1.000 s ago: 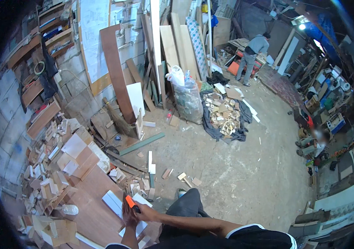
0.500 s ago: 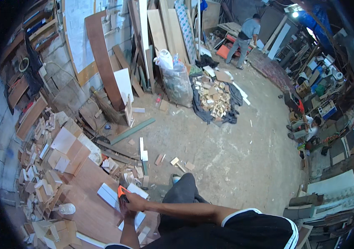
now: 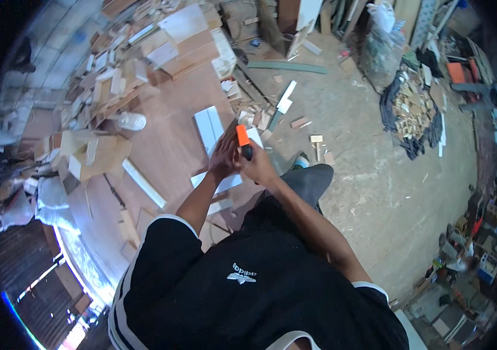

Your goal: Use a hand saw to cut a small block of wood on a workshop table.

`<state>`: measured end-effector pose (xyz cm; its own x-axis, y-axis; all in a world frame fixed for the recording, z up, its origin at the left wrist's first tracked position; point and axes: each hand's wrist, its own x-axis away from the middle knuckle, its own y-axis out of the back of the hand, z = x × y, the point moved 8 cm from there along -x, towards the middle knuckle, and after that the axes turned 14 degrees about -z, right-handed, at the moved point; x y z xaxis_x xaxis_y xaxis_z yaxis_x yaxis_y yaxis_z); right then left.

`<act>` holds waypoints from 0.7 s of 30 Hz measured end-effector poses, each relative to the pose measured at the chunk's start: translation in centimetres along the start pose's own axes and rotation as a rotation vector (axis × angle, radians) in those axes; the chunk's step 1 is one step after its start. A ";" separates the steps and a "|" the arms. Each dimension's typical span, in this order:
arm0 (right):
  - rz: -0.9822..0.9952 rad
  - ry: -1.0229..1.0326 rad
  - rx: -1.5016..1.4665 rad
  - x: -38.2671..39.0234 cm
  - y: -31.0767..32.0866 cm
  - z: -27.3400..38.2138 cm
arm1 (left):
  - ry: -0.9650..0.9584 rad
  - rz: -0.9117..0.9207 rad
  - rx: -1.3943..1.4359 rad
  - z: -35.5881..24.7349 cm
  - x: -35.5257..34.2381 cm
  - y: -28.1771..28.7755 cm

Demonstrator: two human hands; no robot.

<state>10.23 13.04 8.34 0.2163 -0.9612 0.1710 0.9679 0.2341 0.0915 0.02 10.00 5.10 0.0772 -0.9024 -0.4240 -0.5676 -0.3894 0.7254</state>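
One clear plastic container [image 3: 132,121], on the brown worktop [image 3: 172,128]. One pale strip [image 3: 143,182], nearer the body. Several white boards [image 3: 207,125], around the hands. Left hand [image 3: 223,157]: fingers extended beside the tool; cannot tell whether its grip holds anything. Orange-and-black tool [image 3: 242,135]: between both hands. Right hand [image 3: 258,167]: grip closed around the tool's black part. One T-shaped wooden piece [image 3: 316,140], on the floor [image 3: 371,186].

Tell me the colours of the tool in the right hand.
Orange and black; the tool shows best in the head view.
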 end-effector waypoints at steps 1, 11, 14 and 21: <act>-0.004 0.062 0.069 0.4 0.4 2.5 | 0.009 -0.034 0.053 -0.5 0.0 1.0; 0.044 -0.007 0.156 1.6 0.1 3.0 | 0.196 -0.182 -0.018 2.3 1.4 -0.8; 0.052 0.028 0.152 1.7 -0.5 3.6 | 0.167 -0.052 -0.351 3.5 2.9 -3.3; 0.096 0.001 0.211 0.4 -0.3 3.1 | 0.224 -0.032 -0.298 2.0 2.0 -4.6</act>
<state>9.60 13.00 11.41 0.3067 -0.9331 0.1879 0.8947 0.3500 0.2776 1.14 10.34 -0.14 0.2871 -0.8941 -0.3437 -0.3009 -0.4249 0.8538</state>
